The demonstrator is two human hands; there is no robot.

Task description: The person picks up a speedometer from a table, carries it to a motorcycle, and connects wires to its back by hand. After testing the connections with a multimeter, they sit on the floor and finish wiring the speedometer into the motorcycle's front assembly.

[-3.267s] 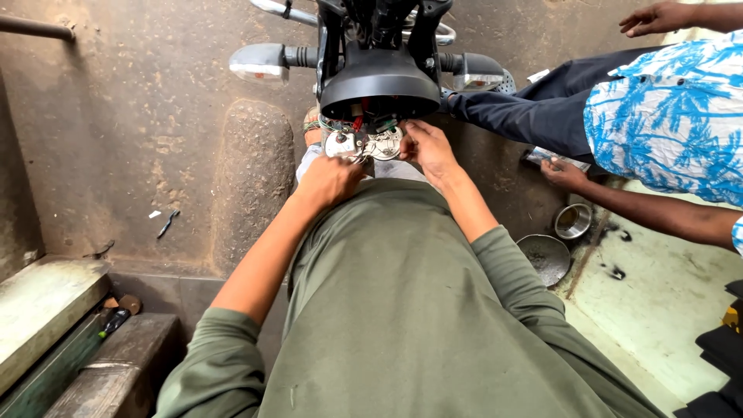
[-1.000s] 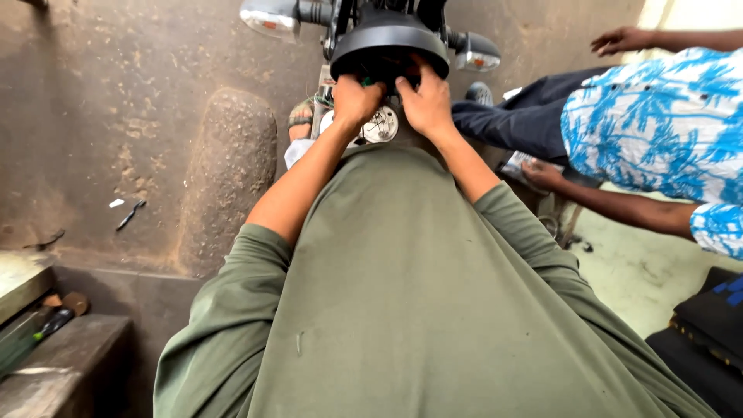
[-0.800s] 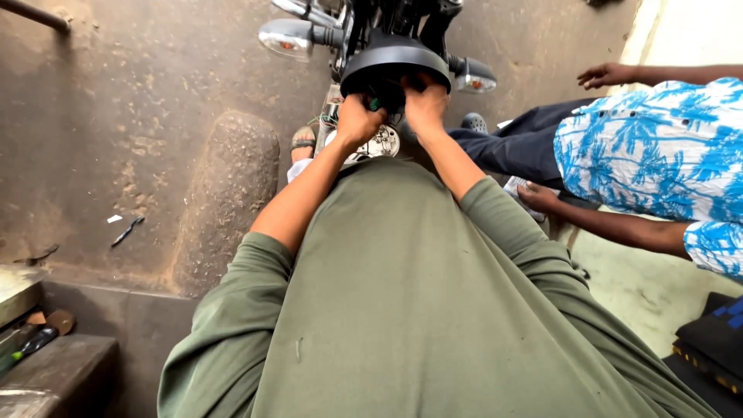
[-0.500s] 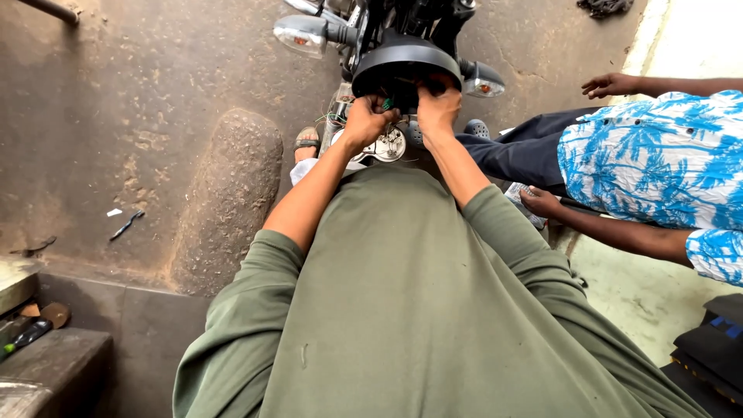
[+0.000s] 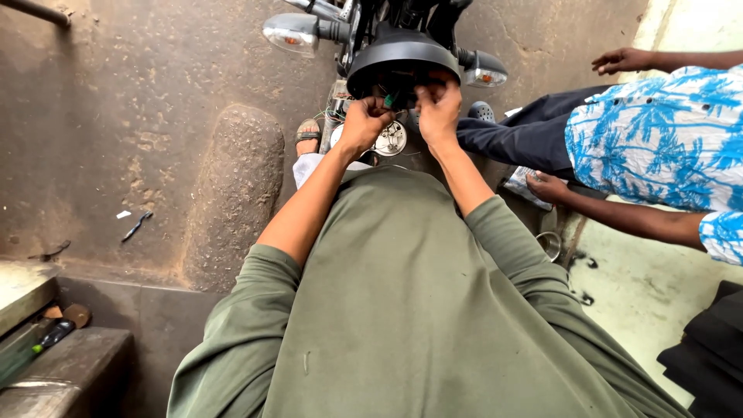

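the motorbike [image 5: 371,23] stands at twelve o'clock, its black headlight shell [image 5: 402,62] open toward you. your left hand [image 5: 364,124] and right hand [image 5: 439,108] both pinch small wires [image 5: 389,99] inside it, fingers closed tight so they stay put. a round dial [image 5: 389,141] hangs just below. i see no labels.
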